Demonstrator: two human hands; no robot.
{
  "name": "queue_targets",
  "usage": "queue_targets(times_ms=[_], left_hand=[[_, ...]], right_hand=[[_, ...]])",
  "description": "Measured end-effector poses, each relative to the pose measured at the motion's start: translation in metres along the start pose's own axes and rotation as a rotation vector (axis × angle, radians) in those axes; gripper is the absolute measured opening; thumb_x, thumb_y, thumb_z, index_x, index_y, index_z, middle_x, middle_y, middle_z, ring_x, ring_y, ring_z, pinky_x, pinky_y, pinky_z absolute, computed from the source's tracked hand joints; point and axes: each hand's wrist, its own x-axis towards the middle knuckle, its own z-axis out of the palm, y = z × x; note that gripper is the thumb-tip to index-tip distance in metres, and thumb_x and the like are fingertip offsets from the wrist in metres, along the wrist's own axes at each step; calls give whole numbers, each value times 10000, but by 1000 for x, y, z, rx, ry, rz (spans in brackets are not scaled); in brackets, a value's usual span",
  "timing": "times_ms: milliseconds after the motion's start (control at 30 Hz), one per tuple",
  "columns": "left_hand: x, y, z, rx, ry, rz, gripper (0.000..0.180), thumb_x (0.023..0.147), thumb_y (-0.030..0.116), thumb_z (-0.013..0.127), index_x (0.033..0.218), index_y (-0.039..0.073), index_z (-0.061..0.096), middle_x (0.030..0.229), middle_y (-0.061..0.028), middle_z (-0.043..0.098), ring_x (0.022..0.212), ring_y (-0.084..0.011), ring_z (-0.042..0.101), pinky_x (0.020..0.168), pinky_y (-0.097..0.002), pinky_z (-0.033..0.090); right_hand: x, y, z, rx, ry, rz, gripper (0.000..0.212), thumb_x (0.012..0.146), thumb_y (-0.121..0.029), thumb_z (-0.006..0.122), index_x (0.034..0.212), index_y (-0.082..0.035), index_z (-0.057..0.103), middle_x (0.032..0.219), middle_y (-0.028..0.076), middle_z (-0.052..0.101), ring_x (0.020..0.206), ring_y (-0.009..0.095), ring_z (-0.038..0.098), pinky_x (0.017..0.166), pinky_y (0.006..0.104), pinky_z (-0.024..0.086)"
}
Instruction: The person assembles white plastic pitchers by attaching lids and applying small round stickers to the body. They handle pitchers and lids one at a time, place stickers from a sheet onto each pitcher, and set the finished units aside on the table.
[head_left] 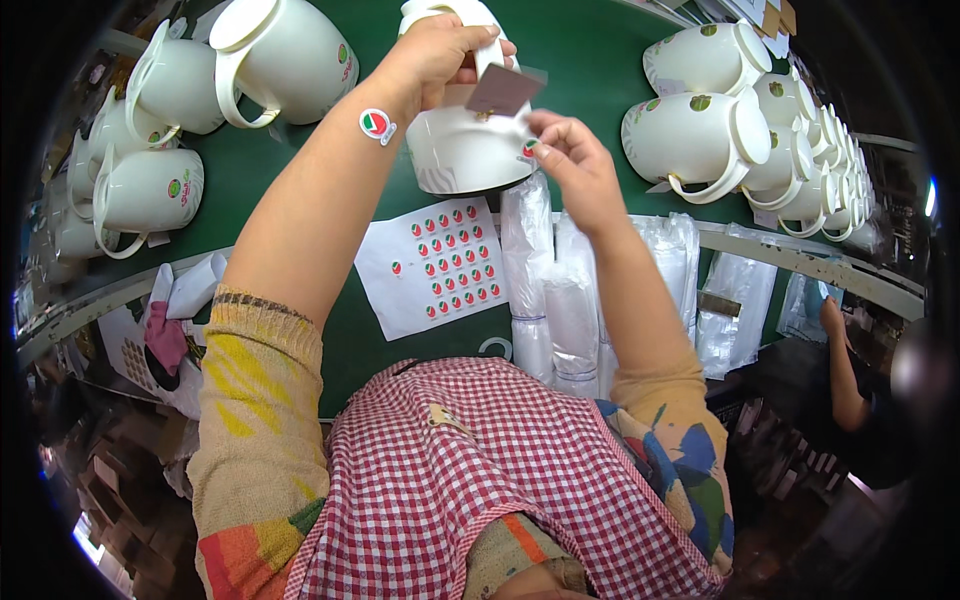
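Observation:
My left hand [440, 58] grips the handle of a white lidded jug [462, 150], which is tipped with its base toward me. A grey-brown card tag [503, 92] hangs at the jug, its edge blurred. My right hand [580, 165] pinches at the jug's right side, thumb and forefinger together at a small round red-and-green sticker [529, 148]. How far the sticker touches the jug I cannot tell. Another such sticker [376, 125] is stuck on my left forearm. Below the jug lies a white sheet [380, 265] with rows of these stickers.
White jugs stand in groups at the left [290, 65] and right [690, 135] of the green table [590, 50]. Bundles of clear plastic bags [575, 300] lie right of the sheet, partly behind my right forearm. Another person's arm [845, 365] shows at the far right.

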Motion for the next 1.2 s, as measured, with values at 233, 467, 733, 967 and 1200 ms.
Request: queue_targets(times_ms=[233, 467, 733, 967, 1200], left_hand=[[21, -25, -18, -158, 13, 18, 181, 886, 183, 620, 1058, 131, 595, 907, -12, 652, 791, -130, 638, 647, -312, 538], [1, -8, -20, -133, 29, -26, 214, 898, 239, 613, 1073, 118, 597, 894, -20, 653, 781, -146, 645, 668, -336, 556], [-3, -7, -18, -282, -52, -39, 224, 896, 255, 618, 1056, 99, 604, 889, -38, 660, 769, -153, 659, 681, -360, 571], [0, -12, -33, -201, -34, -43, 235, 891, 266, 627, 1063, 107, 619, 896, -25, 674, 782, -145, 664, 689, -341, 565], [-1, -12, -30, -230, -46, -23, 237, 885, 250, 643, 1074, 109, 620, 914, -21, 678, 790, -132, 665, 704, -329, 558]], right_hand=[[36, -13, -6, -122, -423, 560, 68, 835, -134, 651, 822, -98, 594, 773, 3, 650, 646, 83, 606, 580, 199, 384], [50, -30, -21, -145, -542, 424, 49, 810, -144, 668, 822, -110, 635, 838, -15, 670, 729, 71, 602, 592, 220, 389], [14, -27, 45, -409, -458, -4, 62, 863, -91, 630, 870, -41, 594, 1013, 63, 661, 898, 96, 595, 796, 272, 490], [42, -32, -5, -109, -350, 520, 68, 793, -62, 670, 801, -12, 626, 717, 42, 630, 592, 100, 552, 529, 235, 432], [56, -20, 15, -152, -348, 560, 61, 757, -49, 698, 756, -9, 652, 642, 28, 606, 536, 86, 522, 488, 226, 404]])
